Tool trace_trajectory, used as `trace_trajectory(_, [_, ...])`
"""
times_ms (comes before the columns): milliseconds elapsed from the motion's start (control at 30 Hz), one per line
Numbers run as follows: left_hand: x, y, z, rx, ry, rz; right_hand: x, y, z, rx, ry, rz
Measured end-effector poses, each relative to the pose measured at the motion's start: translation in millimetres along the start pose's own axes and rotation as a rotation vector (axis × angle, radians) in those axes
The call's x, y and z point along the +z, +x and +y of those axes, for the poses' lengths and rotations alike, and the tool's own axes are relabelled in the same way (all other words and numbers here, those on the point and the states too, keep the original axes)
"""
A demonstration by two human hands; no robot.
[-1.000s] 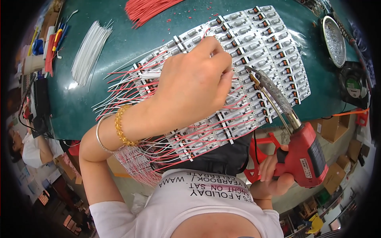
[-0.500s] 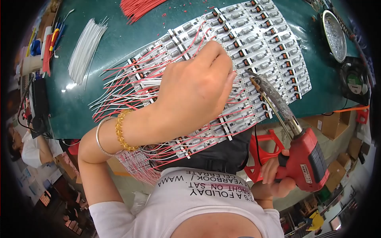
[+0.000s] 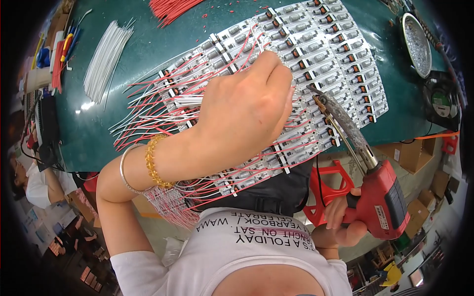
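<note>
Beyond the soldering gun (image 3: 381, 200), a dish (image 3: 424, 76) holds silvery bits (image 3: 417, 45).

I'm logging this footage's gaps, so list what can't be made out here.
In the head view:
What the left hand may pinch: hidden by the hand itself.
Part of the circuit boards: covered by that hand.
Far end of the red wire bundle: cut off by the top edge.
Any solder joints on the boards: too small.

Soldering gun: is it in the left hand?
No, the right hand grips the red soldering gun, while the left hand is over the circuit boards.
</note>
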State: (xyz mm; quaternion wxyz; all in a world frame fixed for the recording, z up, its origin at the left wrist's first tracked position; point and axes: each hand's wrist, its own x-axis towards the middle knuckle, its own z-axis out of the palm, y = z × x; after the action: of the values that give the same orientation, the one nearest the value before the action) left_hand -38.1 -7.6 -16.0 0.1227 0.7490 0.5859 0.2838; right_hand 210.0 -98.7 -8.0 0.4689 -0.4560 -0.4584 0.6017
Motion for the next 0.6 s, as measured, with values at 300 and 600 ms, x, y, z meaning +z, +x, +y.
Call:
trace_trajectory(300, [1,-3,-1,-0.010,-0.063,0.033,-8,-3,7,0.023,0.059,0.043])
trace_trajectory(600, [-5,-6,13,-0.066,-0.141,-0.049,-27,-7,5,-0.007,0.150,-0.096])
